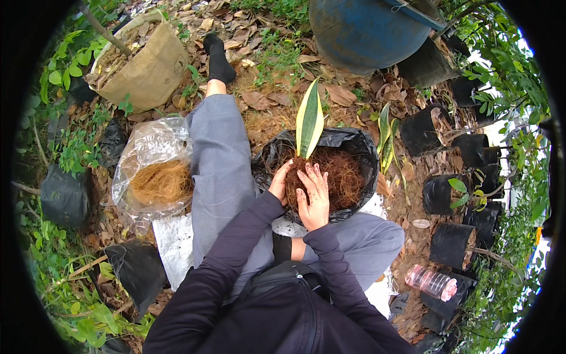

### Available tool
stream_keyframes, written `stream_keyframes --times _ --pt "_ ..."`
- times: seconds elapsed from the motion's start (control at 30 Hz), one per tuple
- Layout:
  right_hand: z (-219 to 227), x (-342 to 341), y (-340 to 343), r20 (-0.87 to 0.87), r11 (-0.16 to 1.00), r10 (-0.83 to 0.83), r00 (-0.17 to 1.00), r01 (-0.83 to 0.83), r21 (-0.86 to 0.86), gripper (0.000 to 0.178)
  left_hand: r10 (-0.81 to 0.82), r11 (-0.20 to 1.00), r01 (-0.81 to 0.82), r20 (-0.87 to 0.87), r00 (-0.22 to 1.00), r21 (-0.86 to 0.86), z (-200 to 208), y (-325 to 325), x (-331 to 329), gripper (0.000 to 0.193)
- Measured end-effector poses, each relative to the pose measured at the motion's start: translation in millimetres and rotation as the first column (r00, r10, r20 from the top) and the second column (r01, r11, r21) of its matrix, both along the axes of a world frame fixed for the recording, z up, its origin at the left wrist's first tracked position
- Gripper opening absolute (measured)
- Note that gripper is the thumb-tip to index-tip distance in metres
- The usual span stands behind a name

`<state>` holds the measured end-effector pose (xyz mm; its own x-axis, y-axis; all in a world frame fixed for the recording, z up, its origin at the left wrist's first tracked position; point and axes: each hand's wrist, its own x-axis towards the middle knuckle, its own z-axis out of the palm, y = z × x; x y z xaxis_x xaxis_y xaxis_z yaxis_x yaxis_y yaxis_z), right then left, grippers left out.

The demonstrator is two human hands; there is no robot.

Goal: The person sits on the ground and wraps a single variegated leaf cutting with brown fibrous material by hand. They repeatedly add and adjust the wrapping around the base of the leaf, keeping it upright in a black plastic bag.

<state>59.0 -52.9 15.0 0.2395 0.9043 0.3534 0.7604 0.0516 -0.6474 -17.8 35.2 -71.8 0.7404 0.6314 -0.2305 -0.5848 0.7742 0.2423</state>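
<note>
A snake plant (309,121) with yellow-edged green leaves stands upright in front of me, its base in a dark brown, fibrous clump (299,174). My left hand (280,182) cups the clump's left side, its fingers curved against it. From the right, my right hand (314,197) presses on the same clump, fingers long and slightly parted, with dark soil on them. Both hands are over an opened black plastic bag (368,150) that holds more loose brown fibre (345,177). The plant's lower end is hidden inside the clump.
At my left lies a clear plastic bag (150,138) of lighter coir (162,183). A beige planter bag (144,68) and a large blue tub (368,35) stand farther off. Black grow bags (451,245) line the right, near a clear bottle (431,282). Another snake plant (386,138) is beside the black bag.
</note>
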Motion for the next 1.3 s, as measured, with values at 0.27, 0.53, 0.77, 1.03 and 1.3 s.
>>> stream_keyframes --times 0.27,0.53,0.77,1.03,1.3 --pt "-6 -4 21 0.053 0.997 -0.048 0.997 0.044 0.061 0.033 0.060 0.980 -0.037 -0.116 0.991 0.194 -9 1 3 0.038" --pt "-13 3 15 -0.102 0.996 -0.004 0.995 0.013 0.089 0.025 0.016 0.998 -0.009 -0.100 0.995 0.070 2 -5 5 0.044" --pt "0 4 17 -0.048 0.999 -0.044 0.998 0.044 -0.010 0.041 0.012 0.977 0.038 -0.235 0.972 0.208 0 2 6 0.040" --pt "4 7 25 -0.262 0.999 0.006 0.965 -0.016 -0.035 0.040 0.083 0.995 -0.086 -0.055 0.995 -0.055 18 2 0 0.039" --pt "-7 43 -48 0.092 0.781 -0.317 0.944 0.314 -0.540 0.033 0.035 0.995 -0.034 0.017 0.999 -0.090 10 23 -1 0.044"
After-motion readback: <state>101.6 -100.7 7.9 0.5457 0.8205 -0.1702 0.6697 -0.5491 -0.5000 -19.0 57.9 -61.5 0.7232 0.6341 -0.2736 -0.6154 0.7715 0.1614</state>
